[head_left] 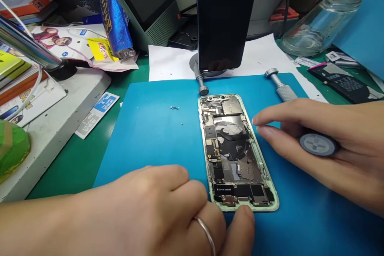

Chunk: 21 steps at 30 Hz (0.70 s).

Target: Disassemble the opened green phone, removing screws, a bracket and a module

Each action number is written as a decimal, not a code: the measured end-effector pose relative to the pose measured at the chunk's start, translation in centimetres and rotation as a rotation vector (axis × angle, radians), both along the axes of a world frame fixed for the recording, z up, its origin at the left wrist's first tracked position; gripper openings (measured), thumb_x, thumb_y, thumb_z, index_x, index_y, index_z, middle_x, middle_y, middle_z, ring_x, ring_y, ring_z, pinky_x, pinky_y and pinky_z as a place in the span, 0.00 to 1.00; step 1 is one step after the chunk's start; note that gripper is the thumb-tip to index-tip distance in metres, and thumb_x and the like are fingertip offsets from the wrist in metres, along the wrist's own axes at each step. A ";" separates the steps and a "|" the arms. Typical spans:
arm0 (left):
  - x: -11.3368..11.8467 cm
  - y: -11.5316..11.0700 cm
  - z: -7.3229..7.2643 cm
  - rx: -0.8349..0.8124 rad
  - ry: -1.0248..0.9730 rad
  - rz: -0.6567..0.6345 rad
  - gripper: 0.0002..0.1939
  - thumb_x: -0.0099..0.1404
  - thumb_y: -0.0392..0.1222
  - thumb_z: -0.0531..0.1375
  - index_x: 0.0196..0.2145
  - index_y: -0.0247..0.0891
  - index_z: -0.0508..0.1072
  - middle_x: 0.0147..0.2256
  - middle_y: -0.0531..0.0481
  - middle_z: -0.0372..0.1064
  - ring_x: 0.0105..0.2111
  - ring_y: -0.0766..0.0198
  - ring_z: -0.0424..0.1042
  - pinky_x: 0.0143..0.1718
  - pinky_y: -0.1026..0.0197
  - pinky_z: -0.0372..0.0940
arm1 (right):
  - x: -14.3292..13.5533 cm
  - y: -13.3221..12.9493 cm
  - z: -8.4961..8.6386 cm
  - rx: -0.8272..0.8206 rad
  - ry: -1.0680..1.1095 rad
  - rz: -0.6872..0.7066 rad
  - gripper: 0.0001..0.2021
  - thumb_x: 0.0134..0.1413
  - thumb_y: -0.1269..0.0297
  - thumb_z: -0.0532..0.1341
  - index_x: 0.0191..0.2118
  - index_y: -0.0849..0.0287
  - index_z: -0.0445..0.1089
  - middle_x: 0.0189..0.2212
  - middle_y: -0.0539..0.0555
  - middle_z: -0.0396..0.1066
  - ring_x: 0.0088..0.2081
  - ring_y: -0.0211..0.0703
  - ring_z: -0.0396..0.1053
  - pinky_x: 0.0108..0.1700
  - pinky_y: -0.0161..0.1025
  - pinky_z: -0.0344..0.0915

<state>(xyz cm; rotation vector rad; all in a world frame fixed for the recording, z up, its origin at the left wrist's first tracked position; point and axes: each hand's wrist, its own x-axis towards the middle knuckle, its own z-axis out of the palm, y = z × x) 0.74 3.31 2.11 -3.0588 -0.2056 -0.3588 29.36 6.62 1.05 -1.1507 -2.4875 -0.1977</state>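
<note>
An opened phone [229,152] with a pale green frame lies face up on the blue mat, its inner parts exposed. At its lower left corner, my left hand [168,208] has curled fingers, with one fingertip against the bottom edge; a ring is on one finger. My right hand [318,140] is at the phone's right side, a dark cylindrical tool with a grey round end [318,144] held in its curled fingers. Two of its fingertips are close together beside the upper right edge. A tiny metal part [174,108] and a small screw [181,124] lie left of the phone.
Behind the phone, a dark upright screen [226,16] stands on a stand. A grey screwdriver [280,85] lies at the mat's upper right. Farther right are a glass jar [324,24] and a black battery [345,82]. A white platform [57,128] stands left.
</note>
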 end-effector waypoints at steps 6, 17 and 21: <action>1.0 -0.2 -0.7 -0.090 -0.096 0.164 0.16 0.72 0.37 0.61 0.53 0.22 0.76 0.23 0.56 0.67 0.19 0.64 0.65 0.14 0.54 0.59 | -0.1 -0.4 -0.1 0.032 -0.034 0.155 0.10 0.74 0.55 0.53 0.49 0.52 0.68 0.29 0.38 0.70 0.27 0.23 0.62 0.28 0.31 0.54; 0.4 -0.3 -1.1 -0.078 -0.058 0.198 0.14 0.76 0.41 0.58 0.51 0.28 0.76 0.24 0.56 0.68 0.18 0.65 0.62 0.15 0.54 0.53 | -0.1 -0.9 -1.0 -0.022 -0.063 0.178 0.10 0.72 0.58 0.54 0.48 0.48 0.71 0.41 0.36 0.74 0.36 0.26 0.71 0.30 0.35 0.57; 0.6 -0.3 -0.9 -0.075 -0.049 0.217 0.13 0.76 0.41 0.58 0.50 0.28 0.76 0.23 0.57 0.67 0.18 0.66 0.62 0.15 0.55 0.53 | 0.1 -0.7 -0.7 -0.005 -0.103 0.154 0.11 0.72 0.54 0.53 0.49 0.47 0.71 0.38 0.36 0.74 0.34 0.25 0.70 0.29 0.33 0.58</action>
